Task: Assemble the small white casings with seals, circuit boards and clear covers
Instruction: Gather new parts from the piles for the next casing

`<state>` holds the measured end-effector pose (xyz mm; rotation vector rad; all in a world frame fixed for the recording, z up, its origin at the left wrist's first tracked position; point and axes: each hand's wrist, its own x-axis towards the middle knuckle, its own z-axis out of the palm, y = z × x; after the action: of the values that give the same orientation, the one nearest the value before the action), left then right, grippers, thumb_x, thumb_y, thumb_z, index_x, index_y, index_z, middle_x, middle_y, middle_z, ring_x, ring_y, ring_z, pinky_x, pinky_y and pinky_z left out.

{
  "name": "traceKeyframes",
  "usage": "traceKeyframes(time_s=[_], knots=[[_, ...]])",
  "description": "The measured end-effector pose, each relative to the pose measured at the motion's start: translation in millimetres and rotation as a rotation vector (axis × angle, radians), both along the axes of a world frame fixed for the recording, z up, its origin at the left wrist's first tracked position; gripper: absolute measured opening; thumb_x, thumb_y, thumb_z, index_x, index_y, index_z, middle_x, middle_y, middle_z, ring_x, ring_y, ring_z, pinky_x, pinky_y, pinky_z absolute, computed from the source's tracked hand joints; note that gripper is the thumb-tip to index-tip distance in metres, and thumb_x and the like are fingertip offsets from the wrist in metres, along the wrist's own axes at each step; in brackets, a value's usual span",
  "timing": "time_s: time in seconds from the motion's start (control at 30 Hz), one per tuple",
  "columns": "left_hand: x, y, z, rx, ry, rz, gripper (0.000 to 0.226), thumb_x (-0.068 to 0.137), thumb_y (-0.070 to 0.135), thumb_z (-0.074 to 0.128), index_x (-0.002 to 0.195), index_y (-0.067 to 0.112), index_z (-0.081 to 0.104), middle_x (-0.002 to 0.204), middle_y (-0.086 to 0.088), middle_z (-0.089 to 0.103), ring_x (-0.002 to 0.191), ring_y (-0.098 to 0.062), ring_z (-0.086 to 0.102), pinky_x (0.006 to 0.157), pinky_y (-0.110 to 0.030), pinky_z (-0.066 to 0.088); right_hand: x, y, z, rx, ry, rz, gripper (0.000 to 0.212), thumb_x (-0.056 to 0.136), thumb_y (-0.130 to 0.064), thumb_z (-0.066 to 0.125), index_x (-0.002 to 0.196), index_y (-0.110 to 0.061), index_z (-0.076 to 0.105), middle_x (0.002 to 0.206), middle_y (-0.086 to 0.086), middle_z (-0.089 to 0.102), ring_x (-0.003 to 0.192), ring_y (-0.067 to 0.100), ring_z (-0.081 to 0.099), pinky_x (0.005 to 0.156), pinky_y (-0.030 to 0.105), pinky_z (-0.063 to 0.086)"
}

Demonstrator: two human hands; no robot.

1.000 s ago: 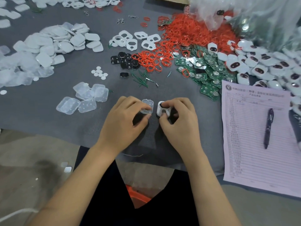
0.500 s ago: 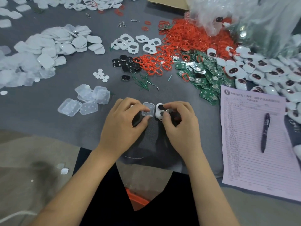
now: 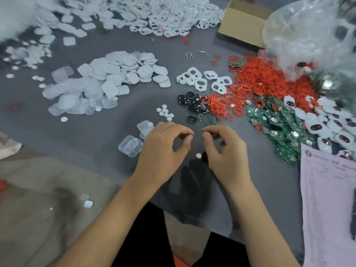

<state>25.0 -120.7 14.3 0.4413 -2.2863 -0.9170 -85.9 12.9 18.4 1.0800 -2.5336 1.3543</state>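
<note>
Two bare hands over the near edge of the grey tabletop [image 3: 107, 135], close together but not touching. Left hand [image 3: 163, 149] curled, thumb and forefinger nearly meeting, something small and dark glimpsed between them; too blurred to name. Right hand [image 3: 225, 149] curled the same way, fingertips drawn in toward the thumb; whether this grip is clamped on anything cannot be told. Small white disc [image 3: 198, 156] lying on the tabletop between the two hands, just beside the right thumb.

Clear covers [image 3: 131, 145] in a small cluster just left of the left hand. Group of little white discs [image 3: 165, 112] beyond the hands. Black parts [image 3: 190, 102] further back, touching the loose spread of red seals [image 3: 256, 81], which run up toward a crumpled clear plastic bag [image 3: 308, 35] at the far right. Green circuit boards [image 3: 279, 124] heaped to the right of the seals. White casings [image 3: 333, 122] with dark oval windows piled at the right edge, beside the boards. White frames [image 3: 202, 79] with cut-outs lying behind the black parts. Large heap of flat white pieces [image 3: 115, 78] to the left, more white parts blurred along the far edge. Cardboard box [image 3: 242, 22] at the back. Printed sheet [image 3: 327, 199] at the near right, overhanging the tabletop edge.
</note>
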Motion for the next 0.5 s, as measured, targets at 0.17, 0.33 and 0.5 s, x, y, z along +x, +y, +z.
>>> traceKeyframes(time_s=[0.17,0.33,0.5], knots=[[-12.1,-57.2,7.4,-0.002,-0.126,0.124,0.009,0.096,0.025,0.069,0.103,0.024,0.074,0.096,0.012,0.069,0.091,-0.009,0.051,0.087,-0.030,0.046,-15.0,-57.4,12.7,0.113,0.008,0.152,0.010,0.095,-0.012,0.068,0.101,-0.017,0.074,0.095,-0.006,0.071,0.093,0.019,0.065,0.087,0.036,0.052],[-48.2,-105.5,5.0,-0.094,-0.354,0.221,0.021,0.099,0.042,0.062,0.116,0.031,0.069,0.106,0.011,0.069,0.105,-0.016,0.056,0.087,-0.039,0.051,-44.9,-104.7,15.5,0.285,-0.071,0.172,0.016,0.097,-0.019,0.064,0.109,-0.017,0.074,0.100,-0.004,0.073,0.095,0.018,0.065,0.090,0.041,0.053],[-92.7,-134.4,-2.5,-0.191,-0.439,0.286,0.027,0.100,0.035,0.062,0.124,0.024,0.064,0.117,-0.001,0.064,0.112,-0.024,0.056,0.086,-0.039,0.049,-70.8,-151.2,16.5,0.372,-0.086,0.172,0.026,0.094,-0.011,0.059,0.118,-0.012,0.070,0.108,0.009,0.071,0.103,0.026,0.063,0.092,0.037,0.049]])
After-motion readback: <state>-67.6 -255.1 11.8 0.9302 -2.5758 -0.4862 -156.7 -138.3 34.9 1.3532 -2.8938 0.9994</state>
